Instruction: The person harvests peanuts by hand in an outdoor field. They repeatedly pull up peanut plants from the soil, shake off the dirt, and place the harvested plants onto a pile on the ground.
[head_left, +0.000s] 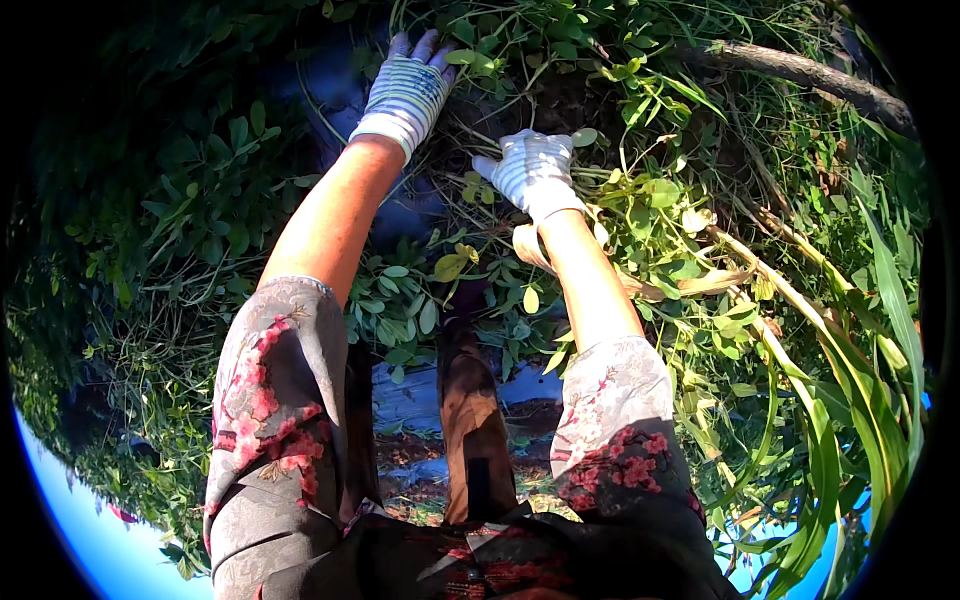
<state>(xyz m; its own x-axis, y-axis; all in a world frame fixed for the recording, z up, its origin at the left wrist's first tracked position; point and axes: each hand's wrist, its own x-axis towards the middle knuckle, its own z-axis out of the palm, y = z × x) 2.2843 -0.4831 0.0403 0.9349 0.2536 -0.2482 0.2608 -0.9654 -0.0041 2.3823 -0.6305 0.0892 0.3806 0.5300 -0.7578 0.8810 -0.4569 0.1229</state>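
Observation:
My left hand (414, 86), in a white glove with dark stripes, reaches into the low green plants (480, 56) at the top of the view. Its fingers are stretched and slightly apart, with the tips against leaves and stems. Lower and to the right is my right hand (529, 166), in a matching glove. Its fingers curl down among thin plant stems (596, 172) and the thumb points left. Whether the fingers grip any stems is hidden under the hand. The plants have oval leaflets, like peanut plants. Bluish plastic film (330, 90) shows between them.
A thick brown branch (817, 75) lies at the upper right. Long maize-like stalks (795, 315) bend along the right side, with a dry leaf (697, 285) near my right forearm. Dense foliage (187, 202) fills the left. My trouser legs (472, 420) stand over film and soil.

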